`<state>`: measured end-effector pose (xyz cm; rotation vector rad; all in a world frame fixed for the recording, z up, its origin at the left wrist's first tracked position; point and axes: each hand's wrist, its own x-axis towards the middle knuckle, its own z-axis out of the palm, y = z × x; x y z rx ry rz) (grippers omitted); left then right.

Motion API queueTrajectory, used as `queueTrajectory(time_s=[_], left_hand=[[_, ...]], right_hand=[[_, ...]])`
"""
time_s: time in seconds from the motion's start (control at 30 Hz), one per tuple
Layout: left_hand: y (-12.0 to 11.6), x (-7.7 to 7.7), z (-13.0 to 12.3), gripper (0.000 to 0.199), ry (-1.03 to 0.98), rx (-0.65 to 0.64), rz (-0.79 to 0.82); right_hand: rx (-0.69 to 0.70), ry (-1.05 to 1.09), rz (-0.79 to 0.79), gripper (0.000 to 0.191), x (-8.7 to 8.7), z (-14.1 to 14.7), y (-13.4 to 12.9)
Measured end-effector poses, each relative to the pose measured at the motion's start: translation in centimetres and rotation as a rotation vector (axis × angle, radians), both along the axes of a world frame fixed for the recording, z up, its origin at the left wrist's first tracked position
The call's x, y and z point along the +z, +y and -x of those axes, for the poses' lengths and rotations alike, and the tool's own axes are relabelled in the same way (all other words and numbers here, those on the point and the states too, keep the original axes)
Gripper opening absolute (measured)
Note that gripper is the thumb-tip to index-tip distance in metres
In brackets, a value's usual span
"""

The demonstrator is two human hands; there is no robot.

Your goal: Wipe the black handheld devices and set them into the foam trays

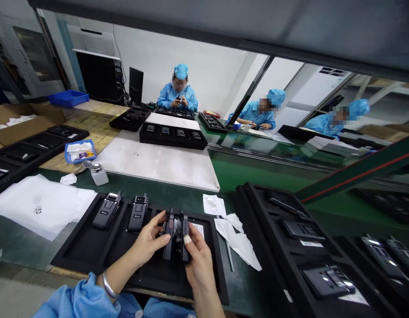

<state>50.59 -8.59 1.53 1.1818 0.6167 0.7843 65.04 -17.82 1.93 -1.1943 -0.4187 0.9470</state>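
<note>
We hold two slim black handheld devices upright, side by side, above a black foam tray, with our left hand and right hand on either side of them. Our left fingers are spread, their tips pressed against the devices' left side. Our right fingers curl closed around the pair, and a white-taped thumb rests on the front. The tray sits along the near edge of the green surface, and two more black handheld devices lie in it just beyond our hands. A thin silver bangle circles our left wrist. A white paper sheet lies left of the tray, with crumpled white wipes just right of it. Farther right, a second black foam tray holds more devices. Across the far side, a co-worker in a blue coat and cap sits with both hands raised.
</note>
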Motion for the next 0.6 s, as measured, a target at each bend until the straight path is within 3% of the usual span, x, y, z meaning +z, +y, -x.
queueTrajectory(time_s=[0.2,0.6], left_hand=[[0.4,0.3,0.5,0.076,-0.079,-0.059,0.050],[1.0,-0.3,0.5,0.069,-0.045,-0.108,0.120]], right_hand=[[-0.036,0.104,-0.042,0.061,-0.8,3.1,0.8],[-0.052,0.109,-0.025,0.060,-1.9,3.5,1.2]])
